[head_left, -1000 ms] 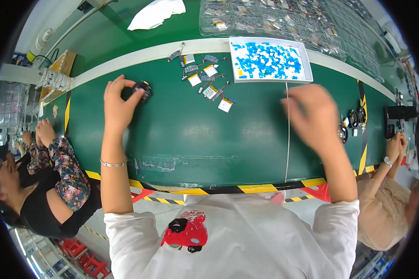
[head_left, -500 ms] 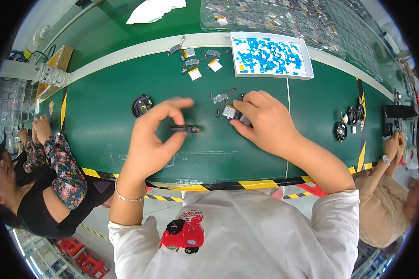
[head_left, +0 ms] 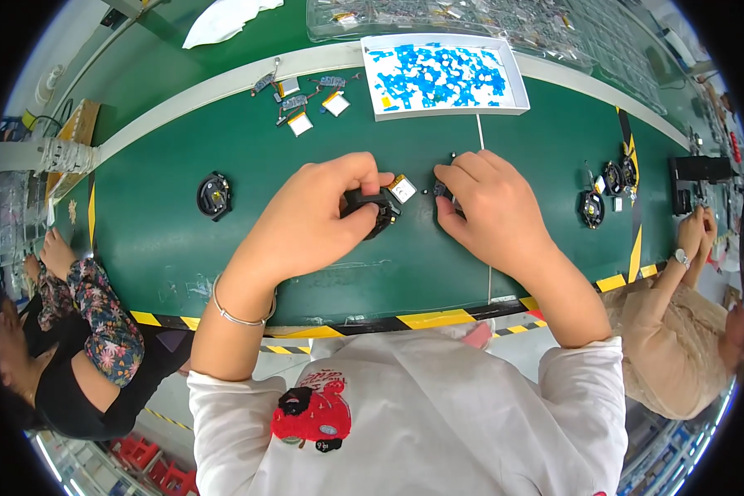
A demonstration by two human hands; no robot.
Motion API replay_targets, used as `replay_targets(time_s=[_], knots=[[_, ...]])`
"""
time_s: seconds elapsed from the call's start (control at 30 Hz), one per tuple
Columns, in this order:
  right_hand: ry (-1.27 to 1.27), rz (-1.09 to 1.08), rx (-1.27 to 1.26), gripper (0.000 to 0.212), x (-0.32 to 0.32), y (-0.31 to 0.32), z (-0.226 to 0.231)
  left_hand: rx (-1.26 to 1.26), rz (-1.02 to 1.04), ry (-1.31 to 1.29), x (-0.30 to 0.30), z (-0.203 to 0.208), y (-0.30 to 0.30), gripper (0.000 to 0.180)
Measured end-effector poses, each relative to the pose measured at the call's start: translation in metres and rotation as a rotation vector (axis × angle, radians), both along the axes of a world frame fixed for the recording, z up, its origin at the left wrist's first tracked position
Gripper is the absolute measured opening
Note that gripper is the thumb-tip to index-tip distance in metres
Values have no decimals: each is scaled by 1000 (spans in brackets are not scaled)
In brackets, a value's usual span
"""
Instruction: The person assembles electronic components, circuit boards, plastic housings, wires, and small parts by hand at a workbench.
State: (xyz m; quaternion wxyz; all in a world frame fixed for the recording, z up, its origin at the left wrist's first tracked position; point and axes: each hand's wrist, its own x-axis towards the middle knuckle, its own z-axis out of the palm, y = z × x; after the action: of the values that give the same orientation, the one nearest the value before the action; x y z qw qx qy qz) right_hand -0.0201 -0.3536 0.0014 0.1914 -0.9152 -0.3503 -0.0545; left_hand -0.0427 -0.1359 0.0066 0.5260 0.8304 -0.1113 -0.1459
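Note:
My left hand (head_left: 318,217) is closed round the rim of a round black plastic housing (head_left: 380,217), which it holds tilted over the green bench. Against the housing's far right side sits a small silver battery (head_left: 402,189); whether it is fixed there cannot be seen. A short way to the right, my right hand (head_left: 494,202) pinches a small circuit board (head_left: 443,191), mostly hidden by thumb and fingers. Left of my left hand, another round black housing (head_left: 215,196) with parts inside lies on the bench.
Several circuit boards with wires and batteries (head_left: 300,124) lie at the far left of centre. Behind my hands stands a white box (head_left: 517,103) of small blue pieces. More black housings (head_left: 591,209) lie at right, near yellow-black tape (head_left: 635,248). Co-workers sit on both sides.
My left hand has swung right and now holds the round black housing beside the battery. My right hand has shifted slightly right, away from the battery. The whole view has moved a little.

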Motion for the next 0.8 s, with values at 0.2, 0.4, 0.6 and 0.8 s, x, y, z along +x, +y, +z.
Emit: replay_targets(time_s=[0.2, 0.4, 0.6, 0.8], knots=[[54, -106, 167, 14, 9, -7, -1, -223, 152, 81, -6, 0, -5, 8], [895, -207, 981, 8, 10, -12, 21, -592, 283, 203, -12, 8, -12, 17], [1013, -82, 1119, 8, -12, 4, 32, -763, 298, 371, -14, 3, -19, 23], [948, -31, 1115, 7, -10, 0, 24, -795, 271, 327, -11, -1, -9, 17]])
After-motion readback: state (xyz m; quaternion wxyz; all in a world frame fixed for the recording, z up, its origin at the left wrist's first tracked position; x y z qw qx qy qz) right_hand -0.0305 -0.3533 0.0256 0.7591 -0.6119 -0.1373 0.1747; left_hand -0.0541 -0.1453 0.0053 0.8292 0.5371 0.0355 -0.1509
